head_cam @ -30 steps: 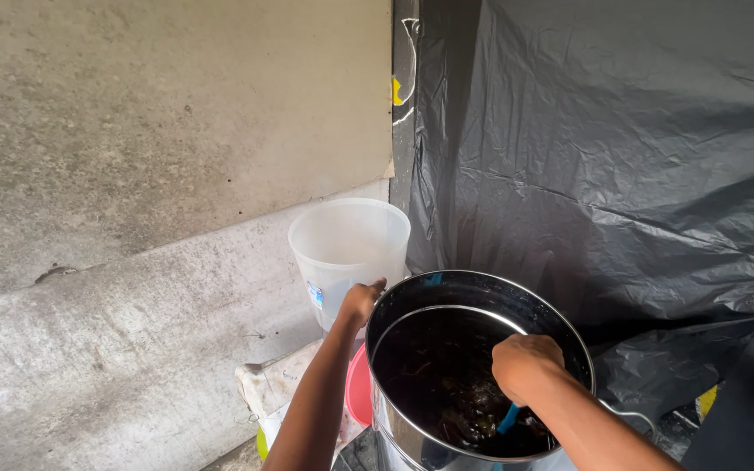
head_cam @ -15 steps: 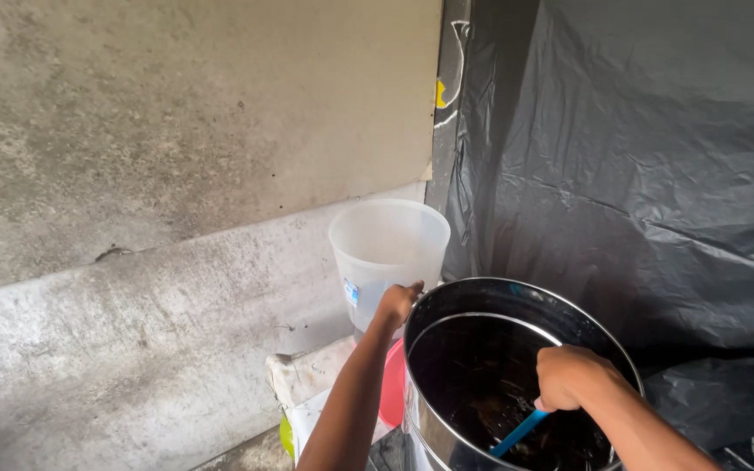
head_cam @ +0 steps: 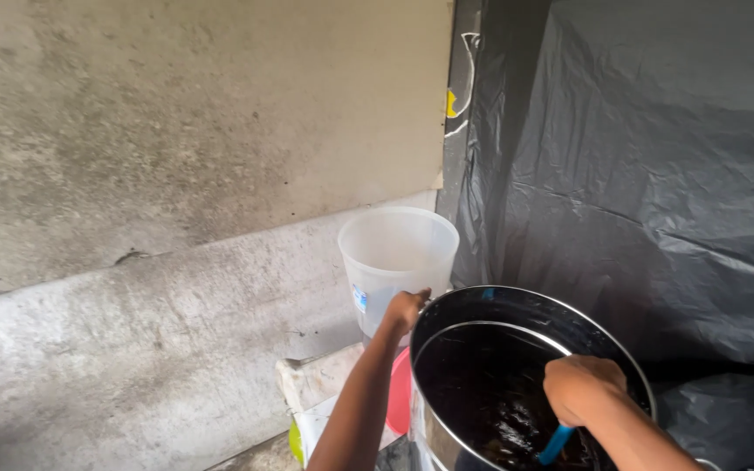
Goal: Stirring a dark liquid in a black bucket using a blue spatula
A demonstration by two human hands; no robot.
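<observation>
The left hand [head_cam: 405, 308] is gripping the rim of the steel pot [head_cam: 447, 432], low at frame's right, probably heavy with dark liquid, while the right hand [head_cam: 582, 388] is closing around a blue-handled tool [head_cam: 556, 445].

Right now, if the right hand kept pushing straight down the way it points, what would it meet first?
Most likely the dark wet contents inside the metal pot: the right hand points down into it, gripping a blue handle. Depth is unclear.

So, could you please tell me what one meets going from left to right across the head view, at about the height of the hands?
Grey concrete wall → left hand on the pot's rim → big metal pot → right hand holding a blue handle → black plastic sheet.
</observation>
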